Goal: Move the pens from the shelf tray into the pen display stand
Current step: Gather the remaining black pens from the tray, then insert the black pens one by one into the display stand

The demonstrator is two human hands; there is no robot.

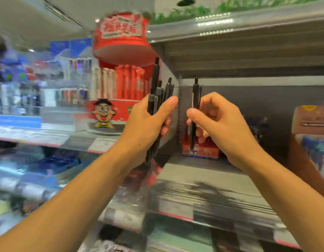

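1. Head view, and both hands are up at shelf height, well short of the red pen display stand point(121, 84) on the left shelf, which is badly blurred.
2. The risk, as I judge it: the left hand point(148, 122) carries a loose bunch of black pens point(155, 91) fanned at uneven heights, so one could slide out and drop to the shelf point(203, 179) below.
3. The blur could also hide which stand slot is free, inviting a miss.
4. Left hand: fingers and thumb wrapped round the bunch, pens upright, clicker ends up.
5. Right hand point(217, 122): thumb and fingers pinching a single black pen point(195, 99), upright, just beside the bunch but apart.
6. The shelf tray I cannot make out.
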